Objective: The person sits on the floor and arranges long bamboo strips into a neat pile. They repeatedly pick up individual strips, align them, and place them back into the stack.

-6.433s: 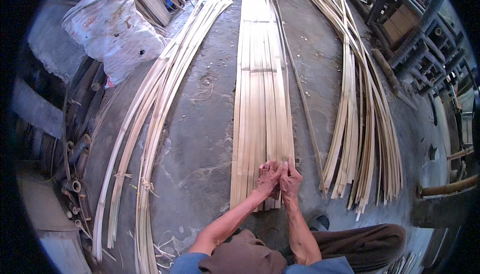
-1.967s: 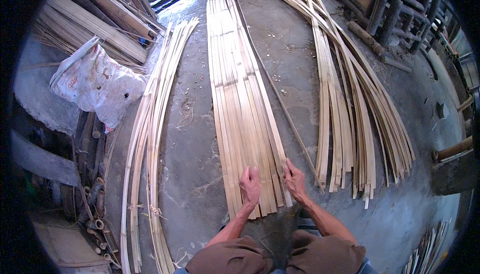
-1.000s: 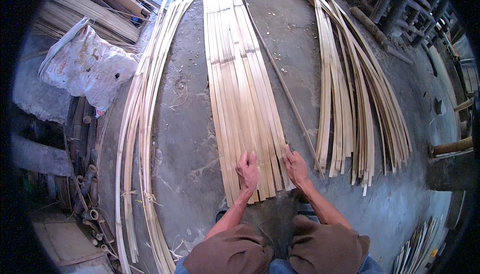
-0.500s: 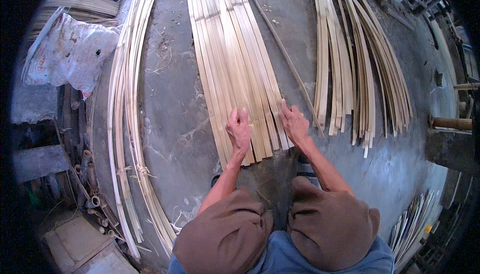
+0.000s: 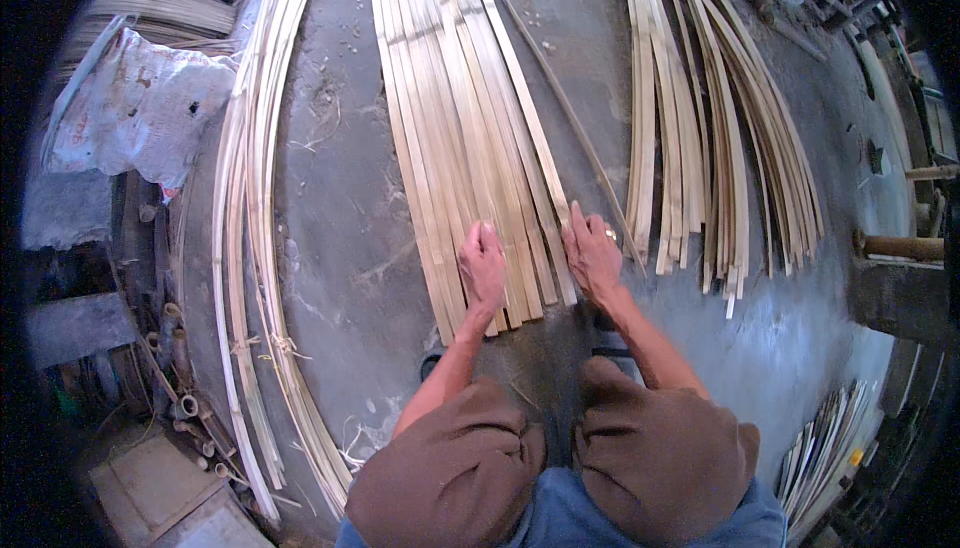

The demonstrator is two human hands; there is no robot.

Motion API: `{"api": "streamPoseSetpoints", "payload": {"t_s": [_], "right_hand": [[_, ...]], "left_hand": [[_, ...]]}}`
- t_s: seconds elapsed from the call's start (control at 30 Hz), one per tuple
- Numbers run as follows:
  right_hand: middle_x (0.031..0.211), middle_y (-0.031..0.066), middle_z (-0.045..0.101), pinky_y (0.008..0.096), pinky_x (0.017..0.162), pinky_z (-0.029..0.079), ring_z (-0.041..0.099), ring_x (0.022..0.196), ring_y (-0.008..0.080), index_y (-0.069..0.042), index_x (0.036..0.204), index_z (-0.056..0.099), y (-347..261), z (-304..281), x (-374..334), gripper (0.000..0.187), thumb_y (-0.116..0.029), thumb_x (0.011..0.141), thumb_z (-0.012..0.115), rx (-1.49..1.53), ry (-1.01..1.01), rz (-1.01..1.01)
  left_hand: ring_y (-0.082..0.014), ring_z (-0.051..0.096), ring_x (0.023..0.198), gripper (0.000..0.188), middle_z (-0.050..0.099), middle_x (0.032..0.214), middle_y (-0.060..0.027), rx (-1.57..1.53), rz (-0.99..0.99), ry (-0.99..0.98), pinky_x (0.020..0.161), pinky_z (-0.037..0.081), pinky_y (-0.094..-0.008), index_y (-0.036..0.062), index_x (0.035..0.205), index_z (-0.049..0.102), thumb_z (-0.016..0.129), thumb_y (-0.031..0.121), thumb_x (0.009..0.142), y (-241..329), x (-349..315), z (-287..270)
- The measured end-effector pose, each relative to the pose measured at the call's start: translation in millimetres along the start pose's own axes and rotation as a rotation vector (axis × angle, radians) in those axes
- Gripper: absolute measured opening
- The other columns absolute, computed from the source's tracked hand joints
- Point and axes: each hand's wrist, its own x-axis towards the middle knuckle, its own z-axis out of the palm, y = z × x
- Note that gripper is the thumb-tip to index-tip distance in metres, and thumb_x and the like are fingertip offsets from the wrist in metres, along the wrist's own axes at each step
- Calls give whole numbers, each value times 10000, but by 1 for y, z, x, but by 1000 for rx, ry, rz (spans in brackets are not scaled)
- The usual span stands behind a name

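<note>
A row of flat bamboo slats (image 5: 462, 118) lies side by side on the grey concrete floor (image 5: 350, 248), running away from me. My left hand (image 5: 483, 268) rests flat, palm down, on the near ends of the slats. My right hand (image 5: 592, 253), with a ring on one finger, lies flat at the right edge of the same row, fingers together and pointing forward. Neither hand grips anything. My knees in brown trousers (image 5: 560, 458) fill the lower middle as I squat over the slat ends.
A second bundle of slats (image 5: 715, 118) lies to the right. Long thin curved strips (image 5: 250, 208) lie to the left. A thin dark stick (image 5: 560, 98) lies between the two piles. A white sack (image 5: 140, 108) sits at far left, with pipes and clutter (image 5: 160, 368) below it.
The view has tilted down and closer; my knees now fill the lower frame. Both hands have stayed flat on the near slat ends. Earlier they were pinched together at the slat ends.
</note>
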Motion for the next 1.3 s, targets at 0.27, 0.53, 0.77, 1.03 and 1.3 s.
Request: {"api": "streamPoseSetpoints", "payload": {"t_s": [0.27, 0.53, 0.77, 1.03, 1.3], "right_hand": [[1046, 151, 622, 416, 812, 522, 632, 907, 320, -52, 1349, 547, -27, -33, 6, 450, -308, 981, 590, 222, 16, -6], [834, -36, 544, 268, 666, 423, 454, 769, 74, -4, 1055, 609, -37, -11, 14, 302, -299, 1034, 551, 953, -416, 129], [788, 20, 571, 306, 614, 456, 534, 724, 118, -16, 992, 592, -27, 9, 5, 291, -295, 1037, 520, 1047, -276, 322], [752, 15, 585, 280, 562, 443, 517, 635, 95, -4, 1040, 620, -46, -42, 6, 280, -258, 1052, 501, 786, 32, 262], [806, -33, 570, 232, 616, 444, 474, 682, 73, -33, 1369, 565, 1, 4, 3, 401, -233, 1022, 588, 895, 162, 308]], "left_hand": [[-164, 402, 608, 275, 404, 655, -145, 60, -13, 50, 556, 395, -389, -11, 890, 495, 478, 220, 1038, 12, -13, 15], [-440, 630, 788, 214, 592, 819, -275, 220, 306, -113, 649, 468, -504, -7, 1011, 575, 478, 184, 1017, 4, -29, 25], [-400, 656, 819, 181, 643, 883, -232, 478, 312, -296, 674, 491, -490, 25, 962, 606, 542, 194, 973, 16, -16, 7], [-344, 449, 1338, 520, 475, 1455, -139, 733, 715, -267, 1093, 338, -502, 101, 1388, 488, 567, 384, 959, -16, 5, 39], [-328, 136, 1530, 727, 189, 1647, -147, 1032, 806, -394, 1222, 95, -522, 106, 1565, 289, 507, 469, 974, -31, 1, 63]]}}
